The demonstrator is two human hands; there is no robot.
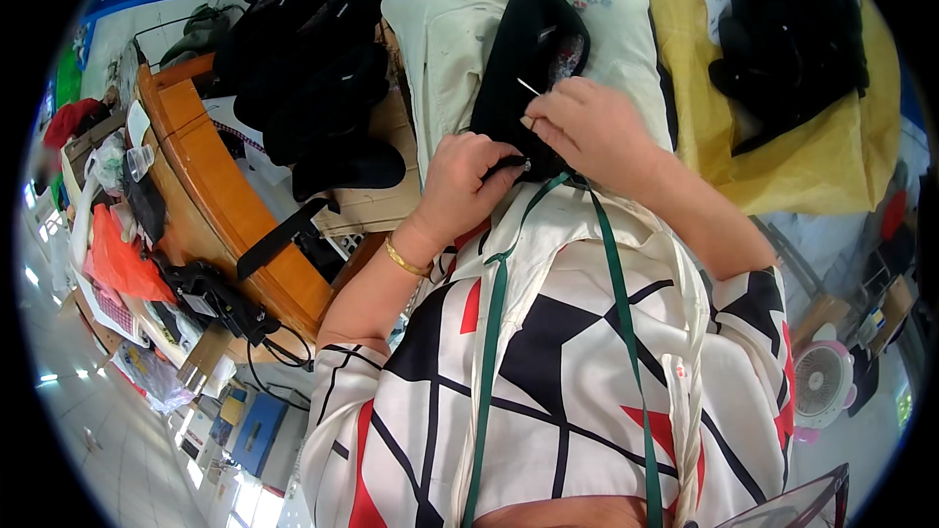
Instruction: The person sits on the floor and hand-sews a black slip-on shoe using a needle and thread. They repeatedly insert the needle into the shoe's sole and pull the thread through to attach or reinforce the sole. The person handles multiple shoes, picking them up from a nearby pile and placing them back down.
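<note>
Lower part of black shoe upper [523, 59] hidden behind both hands. Left hand [468, 186] fingertips curled under, out of sight; the small dark thing they pinch too small to tell. Right hand [592, 127] covers where the needle [529, 87] enters; thread not discernible. Pile of black uppers [792, 29] cut off by top rim. Small fan [820, 383] at right edge blurred, possibly pink-trimmed.

The person wears a white blouse [548, 372] with black lines and red shapes, a green strap [486, 352], and a gold bracelet [404, 260].
</note>
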